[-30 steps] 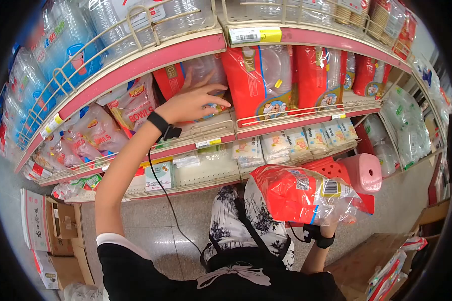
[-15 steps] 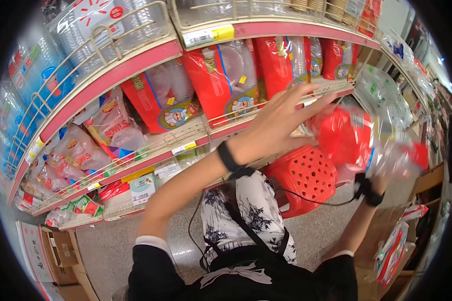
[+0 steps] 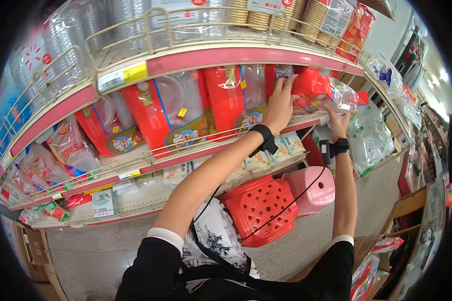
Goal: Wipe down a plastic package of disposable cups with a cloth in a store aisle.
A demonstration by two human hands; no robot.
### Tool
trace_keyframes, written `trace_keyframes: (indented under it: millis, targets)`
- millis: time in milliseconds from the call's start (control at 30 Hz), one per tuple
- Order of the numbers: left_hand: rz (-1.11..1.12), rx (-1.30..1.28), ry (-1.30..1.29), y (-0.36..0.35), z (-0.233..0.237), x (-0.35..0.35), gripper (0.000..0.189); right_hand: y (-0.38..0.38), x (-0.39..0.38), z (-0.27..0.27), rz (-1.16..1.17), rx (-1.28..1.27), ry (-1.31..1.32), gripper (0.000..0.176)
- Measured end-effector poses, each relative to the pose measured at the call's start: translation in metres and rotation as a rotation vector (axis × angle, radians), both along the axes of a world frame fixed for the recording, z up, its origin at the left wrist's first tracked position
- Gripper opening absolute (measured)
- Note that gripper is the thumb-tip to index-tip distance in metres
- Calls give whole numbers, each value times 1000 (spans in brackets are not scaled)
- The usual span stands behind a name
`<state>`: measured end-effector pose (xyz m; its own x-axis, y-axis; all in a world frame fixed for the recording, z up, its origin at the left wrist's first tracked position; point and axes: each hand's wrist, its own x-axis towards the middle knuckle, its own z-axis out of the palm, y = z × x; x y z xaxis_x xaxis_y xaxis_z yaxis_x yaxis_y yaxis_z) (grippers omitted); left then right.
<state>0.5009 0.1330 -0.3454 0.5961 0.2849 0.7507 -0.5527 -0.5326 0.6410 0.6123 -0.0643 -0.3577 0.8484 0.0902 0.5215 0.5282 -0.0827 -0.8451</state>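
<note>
A red-and-clear pack of disposable plastic bowls (image 3: 319,86) is at the right end of the middle shelf, tilted with its clear end toward the right. My right hand (image 3: 338,120) grips its lower right side from below. At its left edge is my left hand (image 3: 281,103), fingers stretched upward and apart from the thumb, touching the packs there. Matching red packs (image 3: 158,113) stand in a row to the left. Part of one red pack (image 3: 275,75) is hidden behind my left fingers.
A wire rail edges the middle shelf (image 3: 186,150). Overhead, the upper shelf's pink edge (image 3: 226,56) runs above my hands. Red (image 3: 261,210) and pink stools (image 3: 314,188) stand on the floor below. Clear bagged goods (image 3: 369,135) are at right, near cardboard boxes (image 3: 407,205).
Both hands have moved up to the shelf's right end, bringing the pack from in front of the shelf onto it. The view has shifted right.
</note>
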Motion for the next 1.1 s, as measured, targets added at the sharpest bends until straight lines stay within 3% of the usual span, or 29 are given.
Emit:
trace_keyframes:
  millis: [67,267,367,400,500,533,633,667,733,767,833,867,933,967,1033,1100]
  targets:
    - [112,37,-13,2,1,7,46,8,-4,2,139,166,-5,36]
    - [121,110,33,19,-15,17,46,14,15,-9,328,128,11,47]
    - [87,128,152,29,-25,18,50,19,37,-30,230,19,26,52]
    - [88,141,207,30,-27,19,50,22,44,-36,166,-28,-30,60]
    - [83,139,381,31,-13,16,52,35,47,-26,125,92,-168,71]
    - [74,123,495,31,-5,14,55,31,77,-34,80,-84,-173,79]
    - [198,127,502,35,-16,31,61,54,60,-7,232,-36,17,81]
    - [197,127,503,37,-24,39,61,61,75,-15,179,-58,-117,82]
    - [471,329,241,44,-38,53,64,68,96,-24,189,-85,-72,82]
    - [469,331,242,43,-28,47,64,72,104,-28,201,-115,-23,82]
    - [361,331,568,41,5,29,66,82,107,-32,175,-138,-33,80]
    - [358,337,567,43,3,34,66,89,106,-31,207,-101,37,79]
    - [429,592,577,46,0,50,60,103,109,-31,195,-91,36,76]
    - [424,592,575,47,-3,61,60,110,114,-35,190,-92,35,76]
    - [594,609,642,46,-4,81,38,124,128,-48,331,88,201,74]
    - [574,648,747,48,-2,91,30,127,151,-66,344,-2,86,76]
